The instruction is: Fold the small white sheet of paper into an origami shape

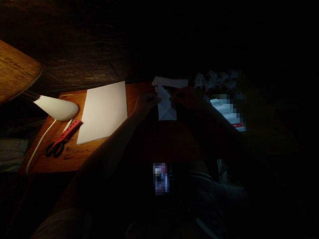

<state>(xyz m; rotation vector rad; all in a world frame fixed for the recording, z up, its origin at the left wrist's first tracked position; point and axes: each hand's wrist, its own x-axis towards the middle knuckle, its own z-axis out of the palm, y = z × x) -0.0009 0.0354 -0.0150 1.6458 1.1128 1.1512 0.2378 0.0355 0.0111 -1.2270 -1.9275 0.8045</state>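
In the dim light both hands meet over a small folded white paper point(166, 106) above the wooden table point(74, 156). My left hand point(146, 101) pinches the paper's left edge with closed fingers. My right hand point(185, 98) grips its right edge, also closed. The paper is creased into a pointed shape and held slightly raised. Another white scrap point(171, 81) lies just behind it.
A stack of white sheets point(104, 111) lies left of the hands. Red-sheathed scissors point(62, 137) and a white lamp base point(58, 108) with cord sit at the far left. Crumpled paper point(215, 79) and a lit screen point(228, 113) are on the right.
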